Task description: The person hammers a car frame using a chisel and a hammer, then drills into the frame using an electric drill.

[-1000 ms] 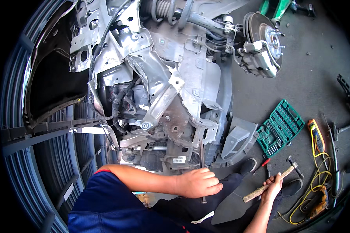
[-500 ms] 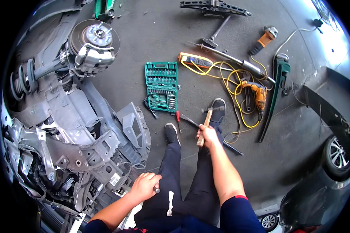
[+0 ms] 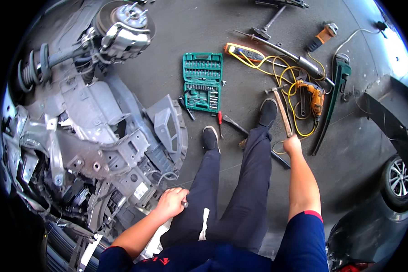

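My right hand is closed around the lower end of a hammer's wooden handle. The hammer points away from me, its metal head at the far end, beside my right shoe. My left hand is closed near my left thigh on a metal rod. Only the rod's round end shows, so its full shape is hidden. To the left of that hand lies the stripped vehicle body, with bare grey panels, brackets and wiring.
A green socket set lies unfolded beyond my feet, near a red screwdriver. Rightward are an orange drill, yellow cord, an angle grinder and a green pipe wrench. A brake disc stands far left.
My right hand has swung outward to the right with the hammer and now grips nearer the handle's end. My left hand keeps its hold. The whole view has shifted.
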Action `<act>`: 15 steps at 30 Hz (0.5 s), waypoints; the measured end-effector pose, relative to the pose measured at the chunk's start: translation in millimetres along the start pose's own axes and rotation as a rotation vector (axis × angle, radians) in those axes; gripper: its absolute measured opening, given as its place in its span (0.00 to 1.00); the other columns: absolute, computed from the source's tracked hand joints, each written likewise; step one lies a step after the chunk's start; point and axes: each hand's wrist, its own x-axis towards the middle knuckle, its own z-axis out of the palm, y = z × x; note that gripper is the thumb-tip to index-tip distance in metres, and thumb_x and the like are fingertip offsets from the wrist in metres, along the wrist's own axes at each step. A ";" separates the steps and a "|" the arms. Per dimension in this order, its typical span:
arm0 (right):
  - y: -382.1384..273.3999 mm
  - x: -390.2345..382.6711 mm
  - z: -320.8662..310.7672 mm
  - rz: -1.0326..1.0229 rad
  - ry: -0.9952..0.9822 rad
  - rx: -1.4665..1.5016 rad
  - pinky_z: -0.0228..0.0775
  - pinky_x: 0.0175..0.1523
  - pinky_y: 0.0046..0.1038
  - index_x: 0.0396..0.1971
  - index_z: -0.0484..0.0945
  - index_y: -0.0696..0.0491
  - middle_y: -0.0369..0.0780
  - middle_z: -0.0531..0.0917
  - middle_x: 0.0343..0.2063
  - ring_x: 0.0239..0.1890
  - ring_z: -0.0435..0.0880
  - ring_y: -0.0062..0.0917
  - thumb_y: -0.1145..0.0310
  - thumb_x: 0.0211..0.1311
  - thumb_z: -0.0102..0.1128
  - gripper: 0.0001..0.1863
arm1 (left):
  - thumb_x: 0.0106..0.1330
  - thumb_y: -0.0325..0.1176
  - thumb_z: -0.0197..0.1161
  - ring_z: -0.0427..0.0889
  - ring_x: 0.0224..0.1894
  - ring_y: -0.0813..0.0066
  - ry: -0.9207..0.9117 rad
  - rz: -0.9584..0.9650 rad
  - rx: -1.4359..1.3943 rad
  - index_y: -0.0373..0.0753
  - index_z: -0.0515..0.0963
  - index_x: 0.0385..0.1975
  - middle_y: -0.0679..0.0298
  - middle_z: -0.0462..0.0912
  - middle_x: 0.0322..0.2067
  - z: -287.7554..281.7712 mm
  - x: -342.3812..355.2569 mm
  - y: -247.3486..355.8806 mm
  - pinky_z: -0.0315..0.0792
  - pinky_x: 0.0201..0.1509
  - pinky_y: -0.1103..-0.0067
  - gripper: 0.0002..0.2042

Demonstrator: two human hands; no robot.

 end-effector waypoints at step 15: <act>236.7 -462.1 154.3 0.407 -0.264 0.718 0.78 0.30 0.35 0.44 0.79 0.59 0.43 0.85 0.30 0.26 0.84 0.29 0.67 0.74 0.55 0.10 | 0.53 0.20 0.61 0.80 0.41 0.55 0.415 0.402 -0.181 0.36 0.78 0.41 0.58 0.79 0.32 38.9 -73.0 -29.4 0.75 0.47 0.64 0.14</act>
